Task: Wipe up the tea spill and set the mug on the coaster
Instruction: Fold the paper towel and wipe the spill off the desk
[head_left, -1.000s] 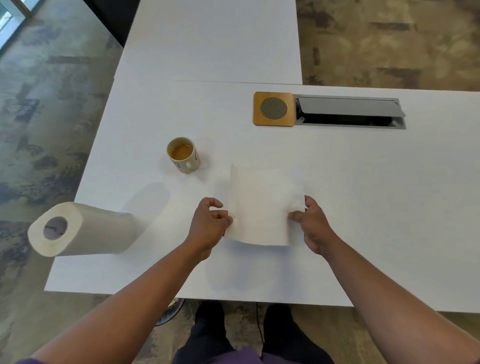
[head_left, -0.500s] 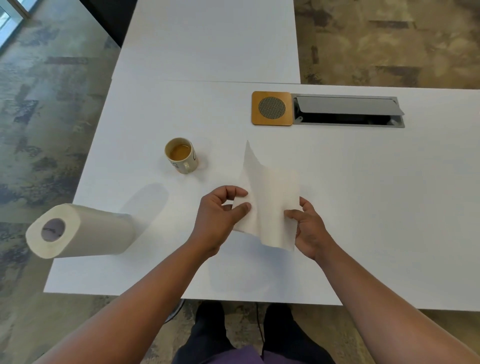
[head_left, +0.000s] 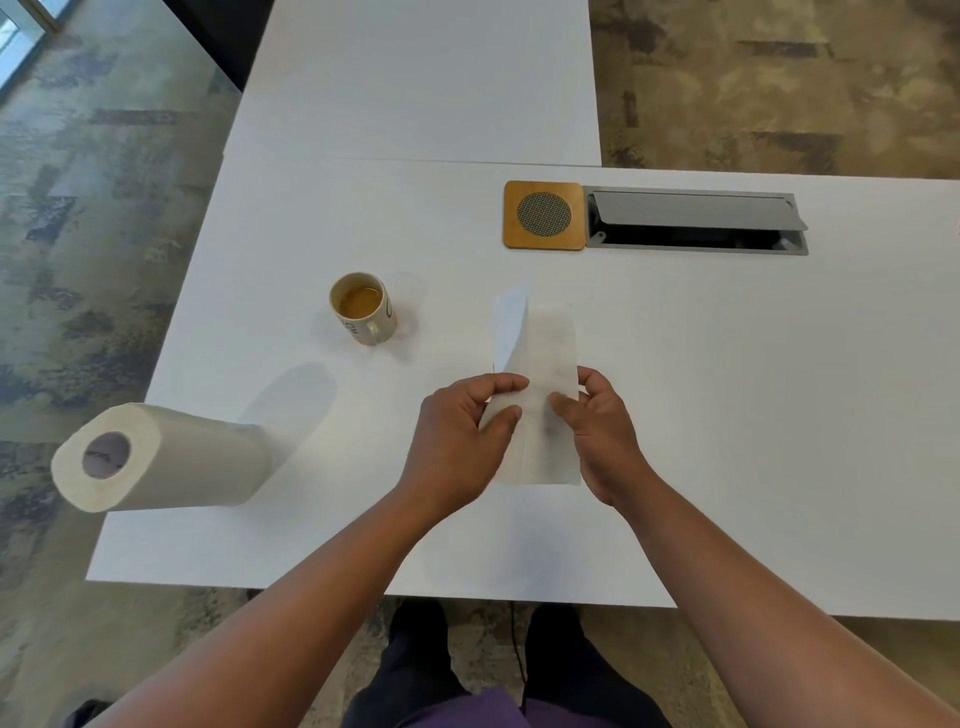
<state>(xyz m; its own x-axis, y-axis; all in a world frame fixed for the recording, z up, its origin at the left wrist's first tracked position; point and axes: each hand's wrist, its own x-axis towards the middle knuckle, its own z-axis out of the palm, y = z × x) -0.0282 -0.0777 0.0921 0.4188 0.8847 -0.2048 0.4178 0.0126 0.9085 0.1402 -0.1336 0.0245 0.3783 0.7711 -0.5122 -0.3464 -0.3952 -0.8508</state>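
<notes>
Paper towel sheet folded lengthwise, long axis running toward far edge, pinched by both hands — left hand, right hand closed on it near front-centre of table. Mug with tea stands left of sheet, toward left edge; left hand nearer. Spill — faint wet sheen around mug, probably. Coaster far-right of mug, touching cable hatch. Towel roll at left front corner.

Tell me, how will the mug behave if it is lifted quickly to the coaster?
The mug looks about half full of tea, so a quick lift could slosh it. It stands upright and squat, so it probably won't tip easily. Its handle faces the person, which should help the grip.
</notes>
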